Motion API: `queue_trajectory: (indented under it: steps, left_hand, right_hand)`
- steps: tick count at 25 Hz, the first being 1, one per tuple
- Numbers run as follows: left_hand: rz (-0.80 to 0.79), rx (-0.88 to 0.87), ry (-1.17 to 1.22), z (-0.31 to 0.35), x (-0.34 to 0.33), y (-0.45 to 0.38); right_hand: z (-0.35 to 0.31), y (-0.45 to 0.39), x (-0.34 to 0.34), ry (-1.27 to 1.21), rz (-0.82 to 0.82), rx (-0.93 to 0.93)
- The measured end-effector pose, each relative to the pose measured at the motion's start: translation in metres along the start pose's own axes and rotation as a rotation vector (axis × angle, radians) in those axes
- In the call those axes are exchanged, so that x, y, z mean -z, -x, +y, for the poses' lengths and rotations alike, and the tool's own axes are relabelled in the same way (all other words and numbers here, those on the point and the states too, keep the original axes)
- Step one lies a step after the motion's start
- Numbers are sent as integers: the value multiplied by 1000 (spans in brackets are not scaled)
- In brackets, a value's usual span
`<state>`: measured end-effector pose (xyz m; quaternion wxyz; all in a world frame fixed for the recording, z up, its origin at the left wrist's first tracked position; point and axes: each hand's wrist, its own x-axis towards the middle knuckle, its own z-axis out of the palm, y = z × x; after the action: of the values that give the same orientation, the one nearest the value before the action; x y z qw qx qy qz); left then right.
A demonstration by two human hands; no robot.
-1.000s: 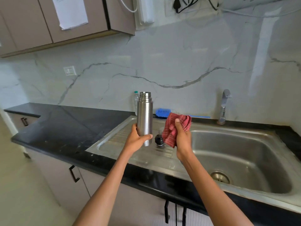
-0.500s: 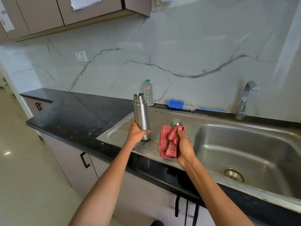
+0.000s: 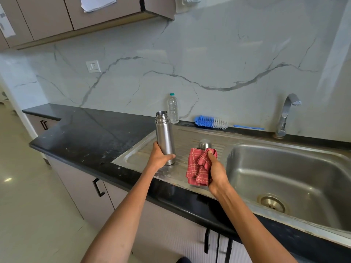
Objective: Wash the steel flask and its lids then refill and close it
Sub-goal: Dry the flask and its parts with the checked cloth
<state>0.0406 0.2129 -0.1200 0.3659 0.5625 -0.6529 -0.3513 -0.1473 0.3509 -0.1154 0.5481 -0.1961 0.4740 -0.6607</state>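
The open steel flask (image 3: 164, 136) stands upright on the ribbed draining board (image 3: 218, 141), with no lid on its mouth. My left hand (image 3: 159, 157) grips its lower body. My right hand (image 3: 216, 172) holds a crumpled red checked cloth (image 3: 198, 168) just above the board's front edge. Behind the cloth a steel lid (image 3: 204, 143) stands on the board, partly hidden by it. A clear plastic water bottle (image 3: 173, 109) with a teal cap stands against the wall behind the flask.
A blue and white bottle brush (image 3: 209, 122) lies along the back of the sink. The tap (image 3: 284, 115) rises at the right over the steel basin (image 3: 284, 175). Black countertop (image 3: 85, 131) stretches left. Cabinets hang above and sit below.
The flask came down from mid-air onto the draining board. My right hand lowered the cloth from beside the flask to the board's front edge. The view shifted left and down.
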Motion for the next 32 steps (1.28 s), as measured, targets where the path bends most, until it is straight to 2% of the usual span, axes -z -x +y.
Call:
queue_trajectory:
  steps: [3, 5, 7, 8, 9, 11, 14, 17, 19, 21, 23, 27, 32]
  left_hand:
    - [46, 17, 91, 1, -2, 7]
    - [264, -4, 162, 9, -6, 28]
    - [563, -222, 181, 13, -17, 52]
    - [636, -346, 165, 17, -23, 62]
    - [628, -454, 138, 21, -29, 67]
    - [423, -560, 38, 34, -41, 66]
    - [64, -410, -143, 52, -66, 45]
    - [-147, -244, -345, 52, -96, 15]
    - [-170, -200, -491, 33, -115, -16]
    - [-129, -164, -517, 2, -136, -57]
    - [-109, -125, -453, 8, -135, -50]
    - [-91, -161, -230, 60, -119, 6]
    - [-182, -327, 11, 98, -121, 35]
  right_hand:
    - [-1, 4, 6, -50, 7, 50]
    - [-7, 5, 13, -85, 10, 88]
    - [-17, 4, 23, -101, 36, 130]
    - [-22, 3, 30, -101, 59, 145]
    - [-28, 4, 36, -101, 79, 153]
    - [-37, 3, 49, -106, 125, 152]
    - [-45, 4, 63, -94, 193, 146]
    - [-47, 4, 76, -69, 248, 140]
    - [-48, 4, 85, -54, 248, 119]
    - [-49, 3, 94, -56, 236, 95]
    - [-51, 4, 100, -81, 215, 79]
    - [-53, 5, 103, -141, 186, 94]
    - [-62, 5, 103, -302, 312, 173]
